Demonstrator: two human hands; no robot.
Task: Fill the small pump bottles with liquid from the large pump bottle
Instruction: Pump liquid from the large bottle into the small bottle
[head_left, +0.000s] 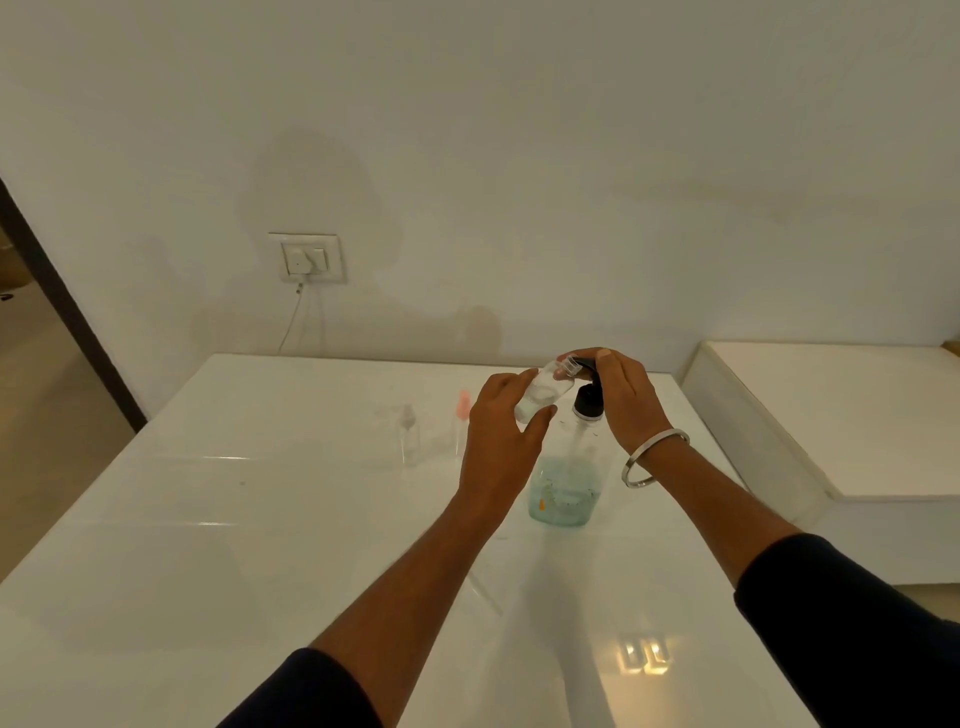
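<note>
The large clear pump bottle (566, 488) stands on the white table (260, 545), holding a little blue-green liquid at its bottom. Its black pump head lies under my right hand (626, 400), whose palm and fingers press down on it. My left hand (498, 431) grips a small clear bottle (543, 392), uncapped and tilted, its open neck held up at the pump's spout. Two more small bottles stand to the left: one with a pink top (461, 423) and one with a clear top (409, 434).
A wall socket with a plug and hanging cable (306, 258) is on the wall behind the table. A lower white ledge (831, 415) runs along the right side. A thin clear pump tube (485, 587) lies on the table between my forearms.
</note>
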